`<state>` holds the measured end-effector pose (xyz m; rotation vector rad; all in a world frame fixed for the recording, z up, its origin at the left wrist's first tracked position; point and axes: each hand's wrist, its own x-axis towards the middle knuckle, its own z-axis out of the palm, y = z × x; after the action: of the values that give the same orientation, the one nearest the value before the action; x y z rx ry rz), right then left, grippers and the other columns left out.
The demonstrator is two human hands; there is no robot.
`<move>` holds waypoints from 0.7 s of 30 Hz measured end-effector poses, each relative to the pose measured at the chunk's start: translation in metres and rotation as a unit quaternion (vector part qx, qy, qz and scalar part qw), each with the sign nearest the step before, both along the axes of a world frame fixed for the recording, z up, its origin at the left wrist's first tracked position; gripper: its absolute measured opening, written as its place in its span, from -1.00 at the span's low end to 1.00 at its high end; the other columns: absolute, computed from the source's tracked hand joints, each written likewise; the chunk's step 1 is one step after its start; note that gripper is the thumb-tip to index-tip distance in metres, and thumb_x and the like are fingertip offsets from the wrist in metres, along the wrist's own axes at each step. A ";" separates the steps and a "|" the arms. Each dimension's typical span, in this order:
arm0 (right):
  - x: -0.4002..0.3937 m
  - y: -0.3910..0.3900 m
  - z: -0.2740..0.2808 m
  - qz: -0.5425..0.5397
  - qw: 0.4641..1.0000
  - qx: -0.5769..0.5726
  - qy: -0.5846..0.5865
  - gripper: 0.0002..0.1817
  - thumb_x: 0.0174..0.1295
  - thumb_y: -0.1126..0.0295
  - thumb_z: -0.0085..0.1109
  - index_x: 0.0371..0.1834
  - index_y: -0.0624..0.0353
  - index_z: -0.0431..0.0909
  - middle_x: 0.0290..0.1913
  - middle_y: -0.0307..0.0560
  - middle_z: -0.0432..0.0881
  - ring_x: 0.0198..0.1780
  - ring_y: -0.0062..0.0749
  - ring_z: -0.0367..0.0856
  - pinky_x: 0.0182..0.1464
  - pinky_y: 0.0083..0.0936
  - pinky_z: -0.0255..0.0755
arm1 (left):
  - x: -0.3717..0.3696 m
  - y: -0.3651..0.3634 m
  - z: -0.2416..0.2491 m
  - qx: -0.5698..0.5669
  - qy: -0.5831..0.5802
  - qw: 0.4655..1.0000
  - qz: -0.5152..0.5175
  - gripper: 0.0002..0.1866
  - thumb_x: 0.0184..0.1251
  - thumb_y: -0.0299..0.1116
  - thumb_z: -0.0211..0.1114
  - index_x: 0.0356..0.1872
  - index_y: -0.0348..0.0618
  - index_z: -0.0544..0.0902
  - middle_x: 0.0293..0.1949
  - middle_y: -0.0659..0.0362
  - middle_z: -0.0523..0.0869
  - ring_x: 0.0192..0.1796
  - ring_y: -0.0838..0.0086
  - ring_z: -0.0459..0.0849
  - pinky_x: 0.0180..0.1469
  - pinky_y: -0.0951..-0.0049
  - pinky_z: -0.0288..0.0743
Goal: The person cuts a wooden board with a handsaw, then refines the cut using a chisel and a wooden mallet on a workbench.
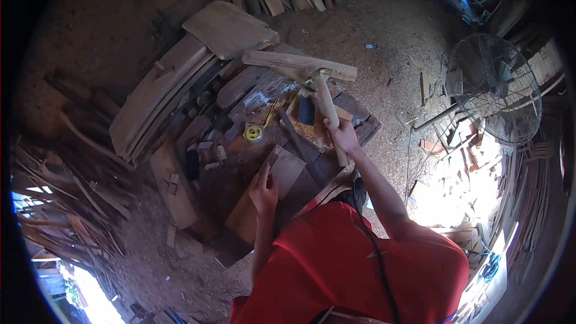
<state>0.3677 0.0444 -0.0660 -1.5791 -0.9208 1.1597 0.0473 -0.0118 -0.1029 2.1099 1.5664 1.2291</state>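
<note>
Board under left hand: flat wooden board (282, 171) lying near the front edge of the workbench (234, 144), its far corner toward the middle of the bench; looks stiff and rigid, probably light enough for one hand, rough-sawn so not slippery.
Left hand: left hand (264, 191) lies on the board with fingers stretched forward and flat, pressing rather than gripping; nothing is enclosed in it.
Tape measure: small yellow tape measure (253, 132) sits toward the middle of the bench, apart from both hands.
Small blocks: several short offcuts (207, 153) lie at the left side of the bench, beside the tape measure.
Mallet: wooden-handled hammer-like tool (327, 108), its head up near the far edge of the bench where a long plank (300, 65) lies across; handle is a thick, stiff, pale shaft, likely top-heavy, so it is best held low on the handle for swing and closer to the head for control.
Right hand: right hand (342, 135) is clenched around the lower part of the handle, toward the right edge of the bench.
Dark object: a small dark upright piece (306, 110) stands just beside the handle; what it is I cannot tell.
Fan: a large caged fan (495, 87) stands on the sawdust floor well to the right.
</note>
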 end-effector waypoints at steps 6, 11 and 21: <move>-0.006 -0.014 0.032 -0.020 0.996 0.046 -0.074 -0.59 0.59 0.08 0.27 -0.21 0.26 0.61 -0.55 -0.25 0.61 -0.60 -0.56 0.58 -0.50 -0.44 0.48 | -0.001 -0.001 -0.005 -0.017 -0.025 1.000 0.001 -0.54 0.33 -0.59 0.43 0.26 -0.16 0.75 -0.24 0.13 0.81 -0.31 0.34 0.81 -0.27 0.31 0.71; -0.011 -0.026 0.085 -0.023 0.981 0.187 -0.037 -0.69 0.57 0.15 0.31 -0.04 0.22 0.63 -0.48 -0.29 0.61 -0.46 -0.69 0.61 -0.40 -0.52 0.51 | -0.001 -0.001 -0.002 -0.008 -0.025 1.000 0.000 -0.55 0.34 -0.57 0.44 0.26 -0.17 0.75 -0.25 0.15 0.80 -0.32 0.35 0.80 -0.27 0.31 0.70; -0.023 -0.050 0.088 0.129 0.942 0.202 -0.234 -0.60 0.53 0.09 0.31 0.08 0.25 0.60 -0.37 0.05 0.68 -0.38 -0.12 0.75 -0.22 -0.19 0.60 | -0.002 -0.002 -0.004 -0.019 -0.037 0.999 0.002 -0.46 0.32 -0.58 0.46 0.35 -0.17 0.69 -0.27 0.17 0.82 -0.33 0.38 0.81 -0.27 0.33 0.70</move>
<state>0.3447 -0.0061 0.0218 -1.4369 -1.6076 0.6991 0.0449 -0.0138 -0.1071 2.0155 1.5518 1.2531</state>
